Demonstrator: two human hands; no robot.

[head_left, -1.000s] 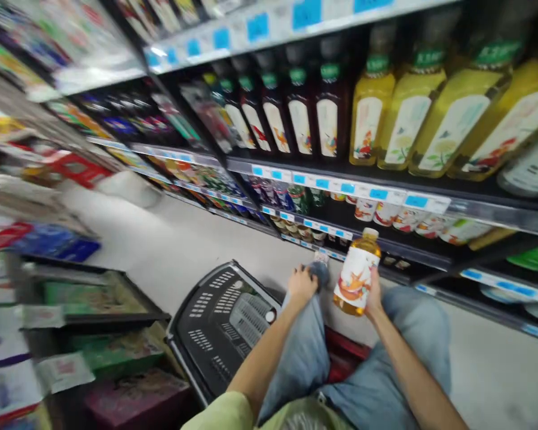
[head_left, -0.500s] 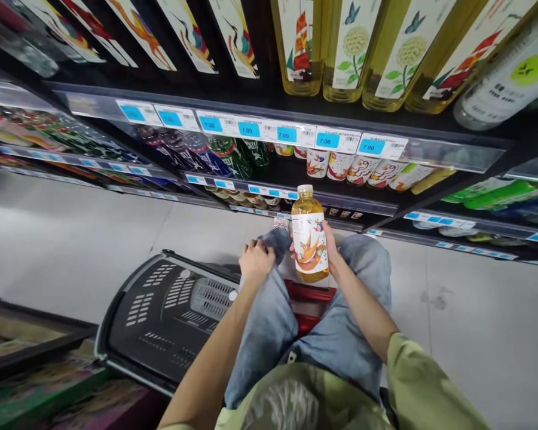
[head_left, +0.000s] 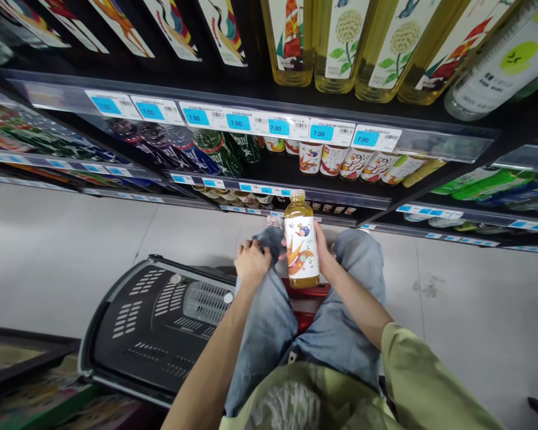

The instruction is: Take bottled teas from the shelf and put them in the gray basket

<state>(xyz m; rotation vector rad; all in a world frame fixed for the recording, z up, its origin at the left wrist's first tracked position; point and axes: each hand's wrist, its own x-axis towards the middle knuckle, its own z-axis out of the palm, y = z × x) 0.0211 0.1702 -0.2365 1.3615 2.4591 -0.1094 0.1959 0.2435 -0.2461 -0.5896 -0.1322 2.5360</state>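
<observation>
Though mostly behind bottle [head_left: 301, 248], R hand [head_left: 324, 255], grip round it.

- The bottle [head_left: 301, 245] in my right hand [head_left: 325, 254]: amber liquid, pale yellow cap, white label with an orange-red bird.
- Jeans [head_left: 269, 328] below my grip: faded light blue.
- Basket [head_left: 156, 322] left of it: black, slotted.
- Price tags [head_left: 321, 132] above: blue on white.

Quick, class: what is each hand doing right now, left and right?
Left hand: open, holding nothing, resting on the knee.
Right hand: closed around the upright bottle.
</observation>
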